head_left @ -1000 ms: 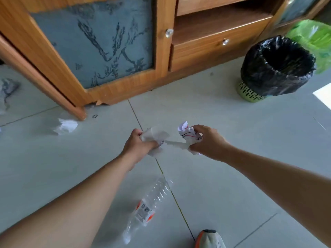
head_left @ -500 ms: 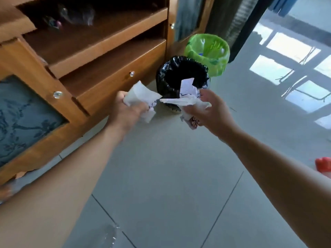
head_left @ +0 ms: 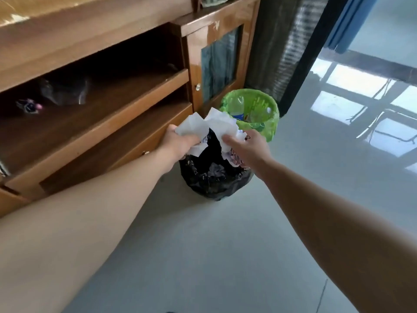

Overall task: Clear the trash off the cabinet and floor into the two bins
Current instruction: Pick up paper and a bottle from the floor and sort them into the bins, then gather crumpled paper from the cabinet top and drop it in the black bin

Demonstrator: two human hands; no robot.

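Note:
My left hand is shut on a crumpled white paper. My right hand is shut on a second crumpled paper with red and black print on its lower part. Both hands hover over the mouth of the bin with the black liner, which holds some crumpled trash. Just behind it stands the bin with the green liner, with plastic bottles inside. On the wooden cabinet shelf lie a clear crumpled plastic piece and a small dark wrapper.
The cabinet runs along the left, with a glass door beside the green bin. A dark curtain hangs behind the bins. Grey tiled floor spreads in front and to the right, with window light reflected on it.
The view has swung from the floor near the fallen bottle toward the bins. Both hands, still holding their papers, have moved from short of the black bin to over its mouth.

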